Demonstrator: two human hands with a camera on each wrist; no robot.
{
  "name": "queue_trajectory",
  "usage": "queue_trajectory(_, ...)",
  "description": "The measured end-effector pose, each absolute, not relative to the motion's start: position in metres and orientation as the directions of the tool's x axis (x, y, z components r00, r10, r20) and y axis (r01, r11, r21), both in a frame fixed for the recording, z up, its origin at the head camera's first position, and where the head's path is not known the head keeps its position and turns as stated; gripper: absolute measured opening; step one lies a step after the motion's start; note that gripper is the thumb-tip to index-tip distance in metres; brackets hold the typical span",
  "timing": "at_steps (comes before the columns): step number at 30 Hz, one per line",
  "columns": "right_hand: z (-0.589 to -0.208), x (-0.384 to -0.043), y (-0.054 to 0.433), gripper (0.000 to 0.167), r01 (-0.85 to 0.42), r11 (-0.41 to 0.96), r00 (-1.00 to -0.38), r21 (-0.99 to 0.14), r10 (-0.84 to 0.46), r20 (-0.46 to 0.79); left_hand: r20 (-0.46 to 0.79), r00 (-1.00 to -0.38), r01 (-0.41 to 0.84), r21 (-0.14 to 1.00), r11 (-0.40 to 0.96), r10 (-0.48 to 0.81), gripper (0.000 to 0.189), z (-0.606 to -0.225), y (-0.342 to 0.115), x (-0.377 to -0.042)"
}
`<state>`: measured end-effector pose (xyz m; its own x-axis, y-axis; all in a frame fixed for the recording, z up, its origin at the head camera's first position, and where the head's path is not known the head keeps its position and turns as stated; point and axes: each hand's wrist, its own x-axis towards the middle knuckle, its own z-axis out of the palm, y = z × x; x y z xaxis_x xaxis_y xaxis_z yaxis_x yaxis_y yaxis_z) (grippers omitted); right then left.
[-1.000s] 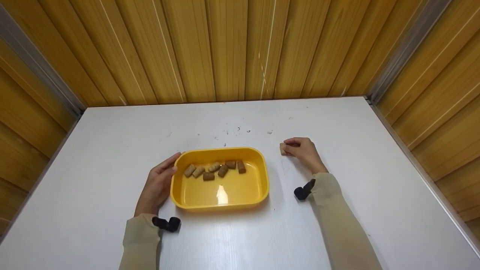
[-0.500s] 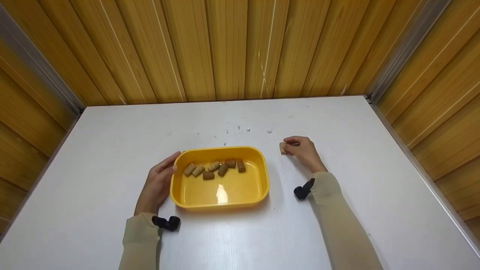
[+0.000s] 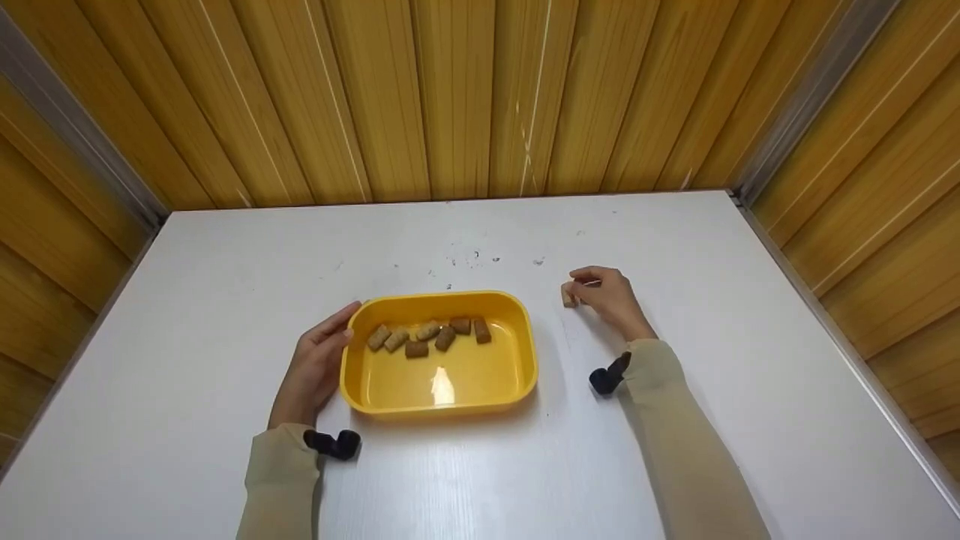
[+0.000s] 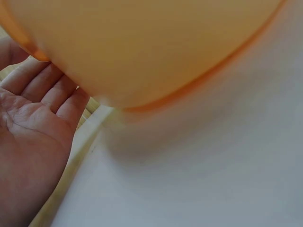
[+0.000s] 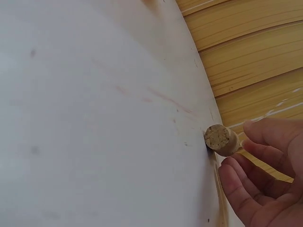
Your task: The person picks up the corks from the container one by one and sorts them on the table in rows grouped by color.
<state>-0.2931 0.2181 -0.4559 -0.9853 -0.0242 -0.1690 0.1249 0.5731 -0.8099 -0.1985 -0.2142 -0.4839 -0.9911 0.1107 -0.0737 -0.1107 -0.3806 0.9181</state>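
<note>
A yellow plastic container with rounded corners sits on the white table. My left hand holds it at its left end, thumb at the rim and fingers along the outer wall, as the left wrist view also shows. Inside lie several corks, some light like this cork, some brown like this cork. To the right of the container, a light cork stands on end on the table. My right hand is around it, thumb and fingers spread with a gap to the cork in the right wrist view.
The white table reaches back to a wood-patterned wall, with similar walls at both sides. Small dark marks dot the table behind the container. A black wrist camera sits at the left sleeve, another camera at the right.
My right hand has loosened from the light cork and shifted slightly away, its thumb and fingers now wider apart. The left hand and the container have stayed in place.
</note>
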Motion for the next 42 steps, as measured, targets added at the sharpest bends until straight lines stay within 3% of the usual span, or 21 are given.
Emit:
queue_trajectory(7, -0.448, -0.296, 0.218, 0.039, 0.144, 0.569, -0.982, -0.810, -0.021, -0.189, -0.088, -0.990, -0.123, 0.911, -0.393, 0.107, 0.054, -0.485, -0.214, -0.199)
queue_trajectory(17, -0.426, -0.296, 0.210, 0.037, 0.027, 0.626, -0.993, -0.779, -0.074, -0.094, -0.101, -0.990, -0.131, 0.912, -0.389, 0.097, 0.053, -0.485, -0.213, -0.200)
queue_trajectory(27, -0.400, -0.291, 0.189, 0.032, -0.121, 0.634, -0.982, -0.764, -0.188, 0.000, -0.110, -0.990, -0.136, 0.915, -0.379, 0.089, 0.054, -0.486, -0.212, -0.201)
queue_trajectory(42, -0.378, -0.286, 0.150, 0.027, -0.266, 0.607, -0.917, -0.749, -0.398, 0.004, -0.085, -0.990, -0.120, 0.923, -0.367, 0.108, 0.055, -0.487, -0.209, -0.204)
